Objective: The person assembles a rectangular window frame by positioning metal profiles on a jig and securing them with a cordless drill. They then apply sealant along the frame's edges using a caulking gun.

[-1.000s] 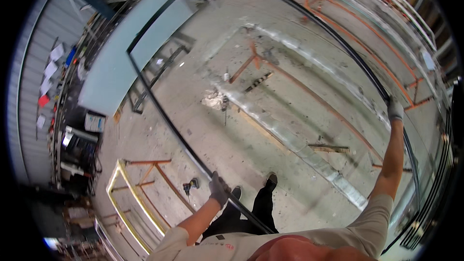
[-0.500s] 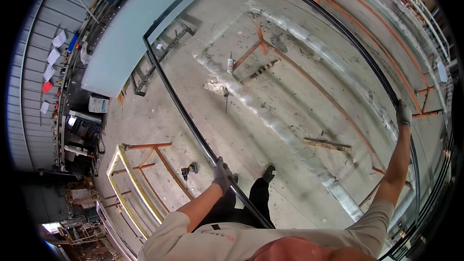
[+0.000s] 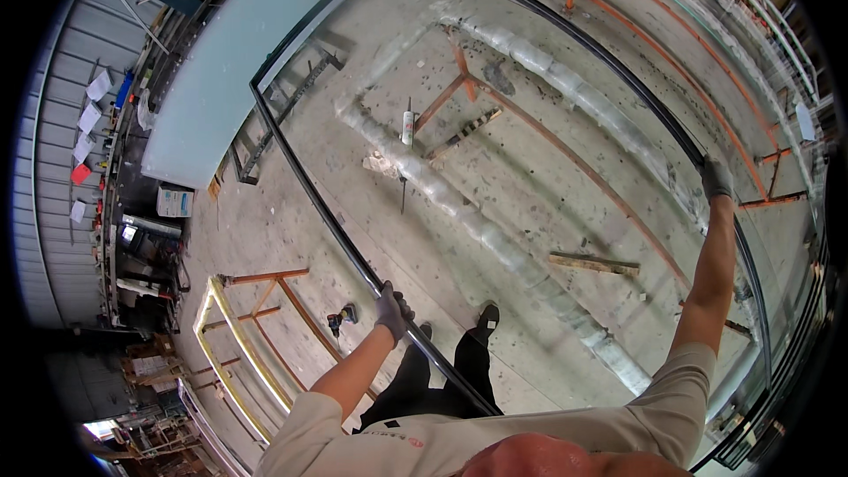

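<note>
Both gloved hands hold a large black frame point(image 3: 358, 260), spread wide apart on its two long bars. The left hand point(image 3: 391, 311) has its grip clamped on the nearer bar, fingers wrapped round it, just in front of the person's legs point(image 3: 473, 358). The right hand point(image 3: 716, 179) reaches out on a straightened arm, its grip clamped on the opposite bar, though its fingertips are hard to make out. The frame stretches away from the person, its far end passing in view across a pale flat panel point(image 3: 238, 62); whether they touch, I cannot tell

Between the two bars, on the concrete floor point(image 3: 283, 238), lies a long framework wrapped in clear plastic point(image 3: 486, 231), with a rusty orange metal rack point(image 3: 570, 168) inside its outline. A wooden strip point(image 3: 594, 263) lies nearby, and a white tube point(image 3: 408, 128) with a thin nozzle shows by a crumpled pale cloth point(image 3: 378, 166). A power drill point(image 3: 336, 321) sits on the floor left of the left hand, beside a stand with yellow-covered bars point(image 3: 237, 324). Beyond the right hand stands another orange rack point(image 3: 692, 118)
</note>
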The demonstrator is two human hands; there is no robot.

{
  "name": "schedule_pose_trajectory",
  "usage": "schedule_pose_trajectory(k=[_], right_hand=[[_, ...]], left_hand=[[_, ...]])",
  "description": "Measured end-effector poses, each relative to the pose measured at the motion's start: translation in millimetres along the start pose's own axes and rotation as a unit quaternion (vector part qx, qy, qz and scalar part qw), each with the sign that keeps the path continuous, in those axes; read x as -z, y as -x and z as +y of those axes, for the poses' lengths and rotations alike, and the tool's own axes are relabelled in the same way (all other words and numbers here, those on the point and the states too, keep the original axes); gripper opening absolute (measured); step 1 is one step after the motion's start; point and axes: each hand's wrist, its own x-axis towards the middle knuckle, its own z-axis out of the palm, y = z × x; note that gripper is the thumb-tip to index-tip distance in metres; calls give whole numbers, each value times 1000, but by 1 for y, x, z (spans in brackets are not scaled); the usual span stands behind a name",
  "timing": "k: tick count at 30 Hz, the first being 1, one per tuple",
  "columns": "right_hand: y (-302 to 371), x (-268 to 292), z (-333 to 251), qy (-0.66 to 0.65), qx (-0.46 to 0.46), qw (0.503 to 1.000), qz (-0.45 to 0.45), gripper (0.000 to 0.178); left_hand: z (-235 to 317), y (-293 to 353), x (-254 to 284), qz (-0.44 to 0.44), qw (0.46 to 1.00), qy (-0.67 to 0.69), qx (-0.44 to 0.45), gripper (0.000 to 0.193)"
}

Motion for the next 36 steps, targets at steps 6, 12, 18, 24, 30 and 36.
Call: schedule_pose_trajectory(k=[6,12,18,24,30,36], right_hand=[[-23,-44,-7,5,-11,999,-37,28],[-32,-67,-22,-6,-18,998,-64,26],[39,-87,31,-130,-101,986,0,28],[219,9,-131,-173,-53,978,100,35],[568,62,-189,-249,-307,918,6,52],[799,36,-190,-12,-957,288,20,60]], left_hand=[[3,-6,-6,14,1000,-5,-7,44],[0,-24,6,13,1000,-15,-23,42],[12,-45,-20,-85,995,-42,32,46],[-24,5,26,-41,989,-118,-75,50],[17,-88,85,-14,989,-98,-114,47],[31,-115,76,-36,991,-107,-72,48]])
